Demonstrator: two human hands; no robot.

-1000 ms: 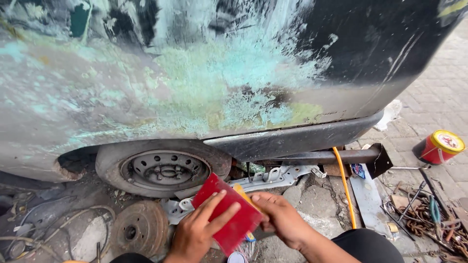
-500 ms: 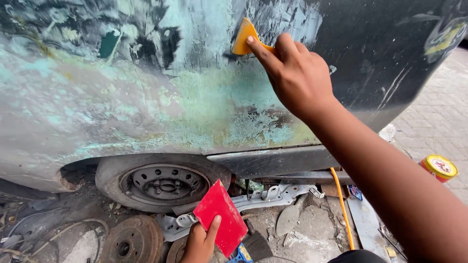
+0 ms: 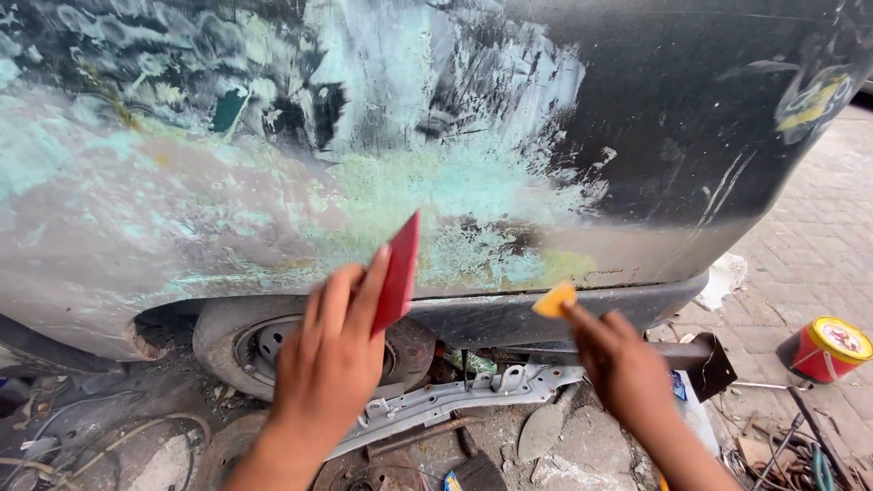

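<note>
My left hand point(image 3: 332, 359) holds a flat red card point(image 3: 397, 272) up on its edge, just in front of the patchy green car side point(image 3: 273, 209). My right hand point(image 3: 618, 364) pinches a small yellow scraper point(image 3: 554, 300) low by the car's dark bottom strip point(image 3: 546, 314), above the wheel point(image 3: 264, 341).

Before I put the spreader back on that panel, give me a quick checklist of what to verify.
1. Left hand grips the red mixing board: ok, held edge-on.
2. Right hand holds the yellow spreader: ok, pinched at the fingertips.
3. Filler loaded on spreader: cannot tell.
4. Spreader touching the car body panel: not ok, held just off its lower edge.
5. Panel surface even: not ok, patchy green filler and bare spots.
6. Red tin lidded: ok, on the paving.
</note>
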